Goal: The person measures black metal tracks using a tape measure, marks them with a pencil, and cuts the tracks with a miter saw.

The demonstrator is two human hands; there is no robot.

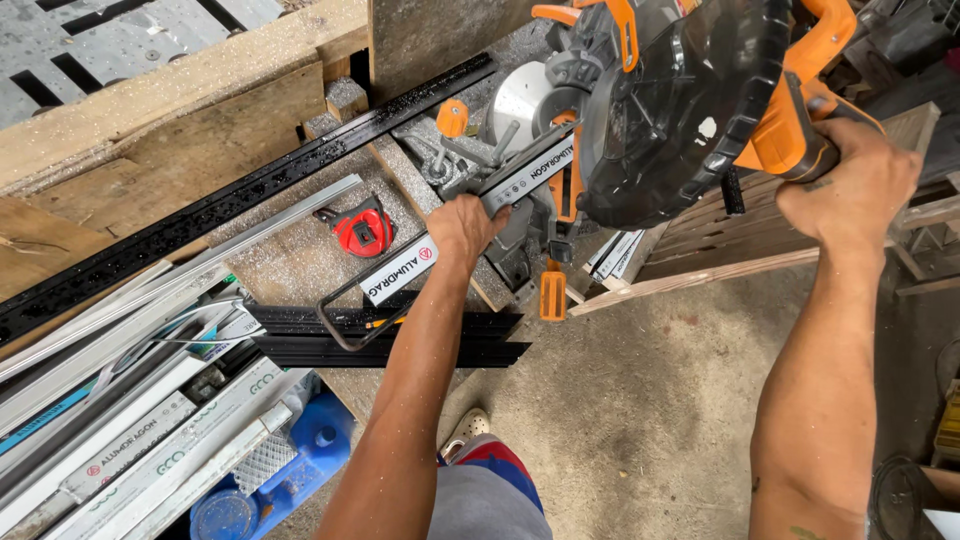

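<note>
A dusty concrete floor lay under even daylight. Rough wooden planks framed the workbench's far edge, sawdust speckling its top. A slatted wooden pallet stood by the right side, a blue container below the bench.

A single view comes from a camera worn on the person's head, looking steeply down and slightly forward over both forearms. It sits close: the hands fall in the upper half of the frame, the left hand near centre, the right hand at the right edge. The concrete floor fills the lower middle, the surface the left.
</note>
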